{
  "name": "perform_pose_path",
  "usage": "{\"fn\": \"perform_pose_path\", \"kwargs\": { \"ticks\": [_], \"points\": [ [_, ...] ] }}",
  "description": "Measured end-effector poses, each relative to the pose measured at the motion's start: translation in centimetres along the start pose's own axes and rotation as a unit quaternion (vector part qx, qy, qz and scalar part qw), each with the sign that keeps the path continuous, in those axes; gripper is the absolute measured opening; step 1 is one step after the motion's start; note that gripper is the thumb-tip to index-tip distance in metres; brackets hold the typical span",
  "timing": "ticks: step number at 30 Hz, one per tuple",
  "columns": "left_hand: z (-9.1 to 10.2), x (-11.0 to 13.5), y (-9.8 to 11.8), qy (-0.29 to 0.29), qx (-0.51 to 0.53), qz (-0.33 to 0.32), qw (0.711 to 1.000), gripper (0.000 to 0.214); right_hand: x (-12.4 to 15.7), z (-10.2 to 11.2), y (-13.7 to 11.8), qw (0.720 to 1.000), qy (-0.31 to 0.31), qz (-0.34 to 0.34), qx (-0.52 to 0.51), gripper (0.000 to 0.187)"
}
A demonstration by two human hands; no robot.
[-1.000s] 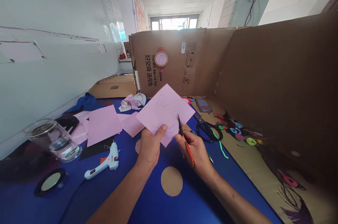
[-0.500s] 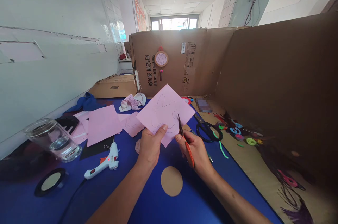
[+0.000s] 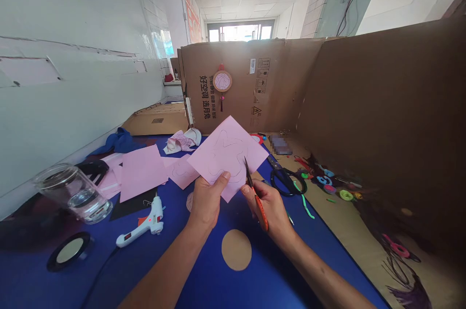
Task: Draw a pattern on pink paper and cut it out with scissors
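Against the earlier frame, next to no movement: the square pink paper sheet with a thin drawn wavy outline [image 3: 227,153] sits a hair further left, and the small orange-handled scissors with dark blades [image 3: 260,212] have shifted with it. Sheet is held up above the blue tabletop [image 3: 204,284], one corner pointing away.

Left hand [image 3: 207,202]: pinching the sheet's near-left edge, thumb on top; remaining fingers hidden beneath. Right hand [image 3: 271,204]: fingers wrapped round the scissors' handles; a blade lies at the drawn line on the right. Cannot tell whether the blades are parted.

Handling (judged): very light, flexible, easily creased or torn; low slip risk. Best hold: flat pinch at the margin, close to the line but clear of the blades.

Outward: round brown cardboard disc [image 3: 236,249] below, between the forearms; white plastic glue gun [image 3: 142,226] to the left; large black-handled metal scissors [image 3: 286,178] to the right; tall brown cardboard panel [image 3: 280,80] behind.
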State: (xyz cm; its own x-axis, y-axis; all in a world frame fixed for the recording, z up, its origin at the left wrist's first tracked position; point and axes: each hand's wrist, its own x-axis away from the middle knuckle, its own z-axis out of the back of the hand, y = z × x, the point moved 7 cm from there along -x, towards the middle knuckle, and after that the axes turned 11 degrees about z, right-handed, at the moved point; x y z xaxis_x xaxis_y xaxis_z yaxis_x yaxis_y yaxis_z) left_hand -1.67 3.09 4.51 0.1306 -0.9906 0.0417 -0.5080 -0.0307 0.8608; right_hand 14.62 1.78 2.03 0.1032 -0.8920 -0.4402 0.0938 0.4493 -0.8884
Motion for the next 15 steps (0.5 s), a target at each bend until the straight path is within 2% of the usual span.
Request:
{"fn": "perform_pose_path", "kwargs": {
  "ticks": [15],
  "points": [
    [-0.03,-0.03,0.24,-0.01,0.007,0.0,1.0,0.066,-0.04,0.06,-0.36,1.0,-0.004,-0.006,0.006,0.058]
  ]
}}
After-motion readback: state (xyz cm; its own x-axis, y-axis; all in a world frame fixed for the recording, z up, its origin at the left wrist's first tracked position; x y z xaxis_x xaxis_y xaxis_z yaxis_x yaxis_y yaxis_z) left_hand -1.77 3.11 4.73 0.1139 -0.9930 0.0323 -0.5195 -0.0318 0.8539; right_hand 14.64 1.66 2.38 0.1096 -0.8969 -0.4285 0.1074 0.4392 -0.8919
